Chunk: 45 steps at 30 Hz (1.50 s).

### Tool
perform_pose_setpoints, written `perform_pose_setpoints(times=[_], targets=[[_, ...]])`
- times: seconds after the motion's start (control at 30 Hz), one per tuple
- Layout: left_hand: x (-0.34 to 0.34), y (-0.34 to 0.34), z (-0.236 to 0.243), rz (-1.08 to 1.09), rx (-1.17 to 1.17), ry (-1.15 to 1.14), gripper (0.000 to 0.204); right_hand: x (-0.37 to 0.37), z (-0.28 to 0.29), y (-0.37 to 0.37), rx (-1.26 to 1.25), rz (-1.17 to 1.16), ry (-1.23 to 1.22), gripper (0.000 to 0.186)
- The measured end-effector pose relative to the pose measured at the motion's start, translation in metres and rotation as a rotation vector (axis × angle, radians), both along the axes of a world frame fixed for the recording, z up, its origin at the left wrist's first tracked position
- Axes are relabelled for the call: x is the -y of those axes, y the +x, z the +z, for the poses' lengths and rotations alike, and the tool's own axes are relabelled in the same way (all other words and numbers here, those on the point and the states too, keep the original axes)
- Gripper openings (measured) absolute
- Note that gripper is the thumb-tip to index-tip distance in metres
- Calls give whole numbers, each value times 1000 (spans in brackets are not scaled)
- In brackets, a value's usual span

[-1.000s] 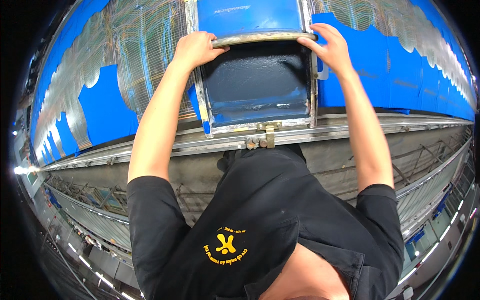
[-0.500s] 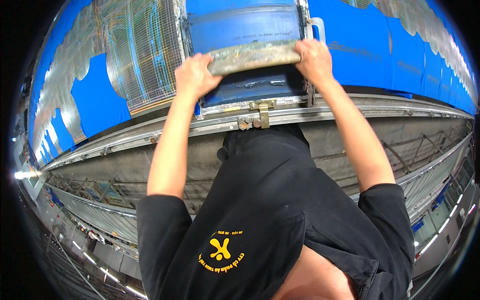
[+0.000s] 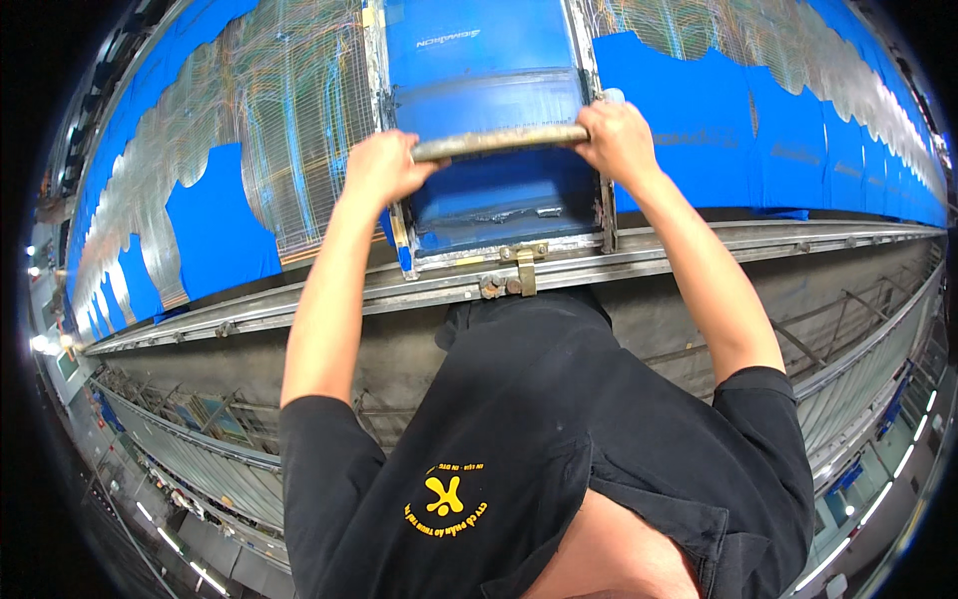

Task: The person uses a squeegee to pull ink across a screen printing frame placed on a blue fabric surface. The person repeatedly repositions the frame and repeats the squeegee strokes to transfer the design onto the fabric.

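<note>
A wide, worn squeegee (image 3: pixel 499 143) lies crosswise over a blue printing screen (image 3: pixel 479 40), its narrow upper edge showing. My left hand (image 3: pixel 384 168) is closed round its left end. Round the right end wraps my right hand (image 3: pixel 619 140), above the screen's right rail. The squeegee hides its own blade, so whether that touches the mesh I cannot tell. Between the squeegee and the near bar of the screen frame (image 3: pixel 439 262) the mesh is dark blue, with a dark streak of ink or residue across it.
A metal rail (image 3: pixel 699 240) runs along the table's near edge, with a brass-coloured bracket (image 3: pixel 526 272) at the screen frame. Blue shirt-shaped cloth pieces lie on both sides, left (image 3: pixel 225 215) and right (image 3: pixel 689 130). Behind my body stands another long table (image 3: pixel 190 424).
The squeegee has tipped from showing its broad face to showing its narrow edge, and sits slightly farther from the near frame bar. Both hands keep their grip. The whole view has shifted.
</note>
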<state>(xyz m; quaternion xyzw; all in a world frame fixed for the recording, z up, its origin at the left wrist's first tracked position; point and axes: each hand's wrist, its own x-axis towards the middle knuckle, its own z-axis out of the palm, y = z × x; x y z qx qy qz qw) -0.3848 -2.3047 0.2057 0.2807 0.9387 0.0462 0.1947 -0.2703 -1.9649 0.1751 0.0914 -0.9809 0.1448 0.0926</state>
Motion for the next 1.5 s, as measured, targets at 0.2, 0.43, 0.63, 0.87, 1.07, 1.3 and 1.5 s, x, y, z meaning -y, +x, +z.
perform_pose_setpoints(times=[0.2,0.43,0.63,0.87,1.07,1.3,1.5], targets=[[-16,-65,-32,56,-64,21,62,-4,-32,-74,27,-67,46,35],[-22,-70,-31,70,36,-49,63,-3,-32,-72,125,-164,47,44],[-9,-14,-41,63,-21,-58,54,8,-45,-23,2,-145,48,23],[34,123,-52,125,-78,109,47,36,-43,104,47,-104,-59,29],[12,56,-6,92,190,-106,58,17,-15,51,209,-14,-47,35],[-15,-64,-6,93,55,-24,59,-6,-3,-74,63,-60,65,38],[-21,-77,-32,88,32,-18,64,-9,-35,-86,120,-98,81,41]])
